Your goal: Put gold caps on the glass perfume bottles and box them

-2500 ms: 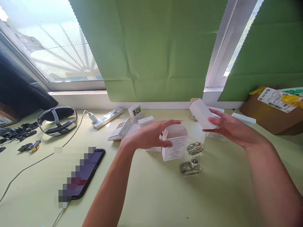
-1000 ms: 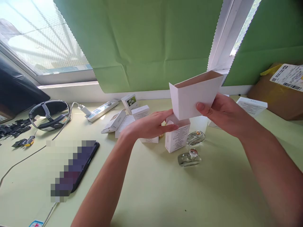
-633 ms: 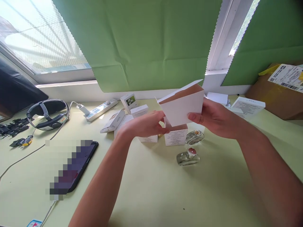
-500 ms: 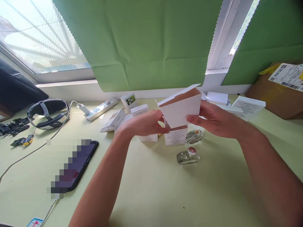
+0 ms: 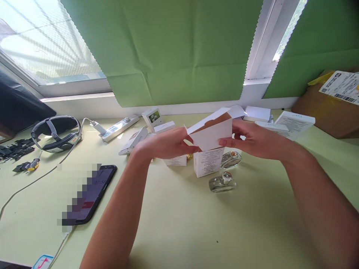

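A white cardboard box [image 5: 212, 135], its top flap raised and its brownish inside showing, is held tilted over the table. My right hand [image 5: 246, 138] grips its right side, thumb across the front. At the lower left corner of the same box my left hand [image 5: 175, 143] is closed, its fingertips partly hidden behind the edge. Right below is a white printed box [image 5: 208, 163], its top covered by the held box. Two clear glass bottles stand close by: one with a silvery cap [image 5: 223, 183] in front, another with a gold-toned top [image 5: 231, 160] behind.
More white boxes lie at the back left [image 5: 134, 141] and back right [image 5: 294, 125]. A phone [image 5: 97, 196] on a cable, a power strip [image 5: 119, 129] and a head strap [image 5: 56, 134] are at left. A brown carton [image 5: 328, 108] sits far right, by the green blind [image 5: 179, 52].
The white box has shifted slightly left and down, with my right hand moving along. The printed box below has turned a little, so its left side shows.
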The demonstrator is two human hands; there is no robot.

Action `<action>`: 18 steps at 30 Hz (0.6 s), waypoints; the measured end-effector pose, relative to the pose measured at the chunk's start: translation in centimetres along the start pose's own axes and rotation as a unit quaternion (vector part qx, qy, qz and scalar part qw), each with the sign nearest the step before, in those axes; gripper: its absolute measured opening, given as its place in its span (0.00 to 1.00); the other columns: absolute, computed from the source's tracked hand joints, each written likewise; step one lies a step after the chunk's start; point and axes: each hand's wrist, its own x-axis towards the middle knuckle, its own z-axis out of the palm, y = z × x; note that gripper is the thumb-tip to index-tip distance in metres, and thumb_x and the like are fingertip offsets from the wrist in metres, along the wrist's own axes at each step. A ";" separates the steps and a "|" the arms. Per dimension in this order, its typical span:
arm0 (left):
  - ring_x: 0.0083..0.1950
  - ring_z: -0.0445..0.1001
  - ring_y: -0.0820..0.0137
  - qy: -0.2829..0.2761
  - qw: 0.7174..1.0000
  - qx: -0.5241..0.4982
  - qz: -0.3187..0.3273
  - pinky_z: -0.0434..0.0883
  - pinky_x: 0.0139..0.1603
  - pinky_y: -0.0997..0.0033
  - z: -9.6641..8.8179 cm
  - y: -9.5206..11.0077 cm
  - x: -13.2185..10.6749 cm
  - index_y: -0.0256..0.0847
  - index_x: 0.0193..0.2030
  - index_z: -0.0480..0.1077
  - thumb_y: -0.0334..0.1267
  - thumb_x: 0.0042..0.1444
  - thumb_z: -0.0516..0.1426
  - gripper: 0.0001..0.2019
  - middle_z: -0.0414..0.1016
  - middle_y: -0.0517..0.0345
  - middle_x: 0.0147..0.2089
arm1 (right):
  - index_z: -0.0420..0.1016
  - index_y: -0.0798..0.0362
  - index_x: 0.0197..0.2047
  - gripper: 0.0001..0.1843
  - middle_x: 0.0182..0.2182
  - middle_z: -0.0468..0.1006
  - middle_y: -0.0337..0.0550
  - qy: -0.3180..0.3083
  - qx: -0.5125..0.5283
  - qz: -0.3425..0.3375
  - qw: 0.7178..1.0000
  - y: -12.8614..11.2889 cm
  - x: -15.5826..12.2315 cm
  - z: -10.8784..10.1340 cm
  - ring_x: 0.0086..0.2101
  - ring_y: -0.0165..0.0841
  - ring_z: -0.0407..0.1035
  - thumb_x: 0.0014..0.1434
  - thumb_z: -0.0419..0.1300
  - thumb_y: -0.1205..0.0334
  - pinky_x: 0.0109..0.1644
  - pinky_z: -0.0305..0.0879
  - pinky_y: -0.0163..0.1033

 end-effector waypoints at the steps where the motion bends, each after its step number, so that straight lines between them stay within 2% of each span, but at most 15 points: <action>1: 0.42 0.75 0.71 0.001 1.000 -0.002 0.009 0.68 0.39 0.73 0.0 0.0 0.0 0.44 0.46 0.75 0.41 0.62 0.53 0.11 0.80 0.59 0.45 | 0.73 0.36 0.54 0.21 0.42 0.79 0.38 -0.002 -0.011 -0.001 1.000 -0.1 0.0 0.0 0.35 0.37 0.71 0.57 0.62 0.47 0.32 0.66 0.40; 3: 0.43 0.75 0.71 0.009 1.000 -0.015 0.023 0.69 0.41 0.73 -0.1 -0.1 0.1 0.43 0.48 0.74 0.40 0.62 0.54 0.11 0.80 0.58 0.45 | 0.74 0.35 0.53 0.20 0.41 0.79 0.37 -0.003 -0.039 0.000 0.999 -0.2 -0.1 -0.1 0.33 0.36 0.70 0.58 0.62 0.47 0.31 0.65 0.39; 6: 0.46 0.75 0.70 0.022 0.998 -0.037 0.038 0.69 0.43 0.73 0.0 -0.2 0.1 0.45 0.55 0.69 0.38 0.61 0.55 0.16 0.78 0.57 0.50 | 0.75 0.36 0.52 0.19 0.41 0.79 0.36 0.001 -0.082 0.006 0.997 -0.5 -0.3 -0.2 0.29 0.33 0.69 0.58 0.61 0.45 0.29 0.61 0.37; 9: 0.50 0.74 0.69 0.025 0.998 -0.030 0.046 0.69 0.46 0.73 -0.1 -0.2 0.0 0.45 0.56 0.67 0.36 0.59 0.55 0.18 0.76 0.56 0.54 | 0.77 0.38 0.50 0.18 0.39 0.80 0.37 -0.003 -0.104 0.004 0.995 -0.7 -0.3 -0.2 0.26 0.31 0.67 0.58 0.60 0.44 0.26 0.58 0.36; 14: 0.49 0.75 0.68 0.014 0.999 -0.038 0.008 0.68 0.45 0.74 -0.3 0.1 -0.3 0.46 0.54 0.68 0.36 0.56 0.56 0.18 0.78 0.58 0.49 | 0.79 0.38 0.45 0.16 0.40 0.80 0.34 -0.007 -0.092 -0.004 0.996 -0.8 0.0 0.2 0.30 0.33 0.69 0.57 0.61 0.42 0.29 0.60 0.37; 18: 0.49 0.75 0.68 -0.002 0.998 -0.056 0.004 0.68 0.44 0.75 -0.5 0.1 -0.6 0.46 0.55 0.68 0.37 0.57 0.56 0.18 0.77 0.58 0.50 | 0.79 0.41 0.43 0.15 0.42 0.80 0.36 -0.009 -0.079 -0.012 0.997 -0.7 0.2 0.4 0.33 0.34 0.70 0.57 0.61 0.43 0.30 0.60 0.37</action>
